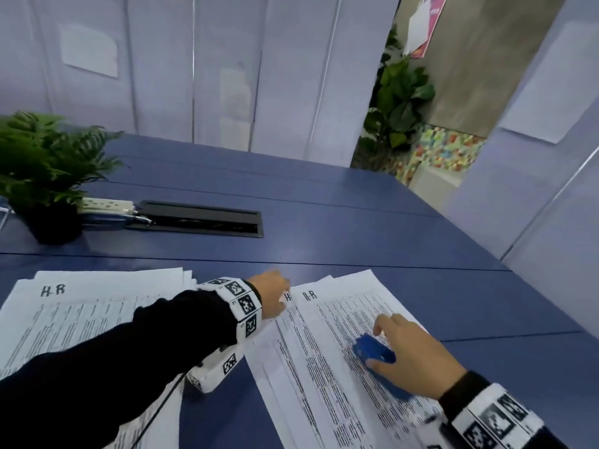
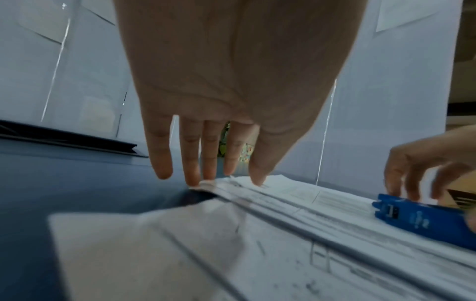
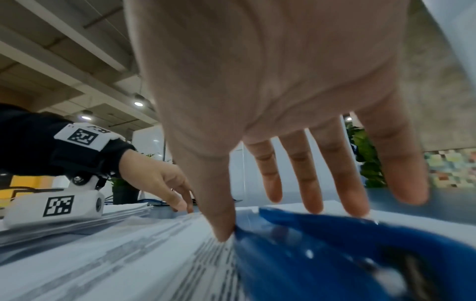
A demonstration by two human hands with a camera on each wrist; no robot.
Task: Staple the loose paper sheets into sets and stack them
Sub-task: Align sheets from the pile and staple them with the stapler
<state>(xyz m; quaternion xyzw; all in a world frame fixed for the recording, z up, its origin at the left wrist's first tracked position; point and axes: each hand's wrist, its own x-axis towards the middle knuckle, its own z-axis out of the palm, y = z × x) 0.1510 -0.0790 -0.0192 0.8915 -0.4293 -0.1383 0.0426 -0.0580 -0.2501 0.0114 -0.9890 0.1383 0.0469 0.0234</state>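
Note:
A fanned pile of loose printed sheets [image 1: 330, 367] lies on the blue table, right of centre. On it rests a blue stapler [image 1: 377, 351], which my right hand [image 1: 389, 338] holds between the thumb and spread fingers. The right wrist view shows the thumb tip against the stapler [image 3: 335, 254] side. My left hand [image 1: 285, 290] reaches to the pile's top left corner. In the left wrist view its straight fingertips [image 2: 198, 181] touch that corner of the sheets [image 2: 283, 203]. A second, squarer stack of printed sheets [image 1: 74, 315] lies at the left under my forearm.
A potted fern [image 1: 39, 170] stands at the far left with a power strip [image 1: 107, 205] and pens beside it. A black cable hatch [image 1: 201, 218] is set into the table [image 1: 356, 222]. White partition panels close the back and right.

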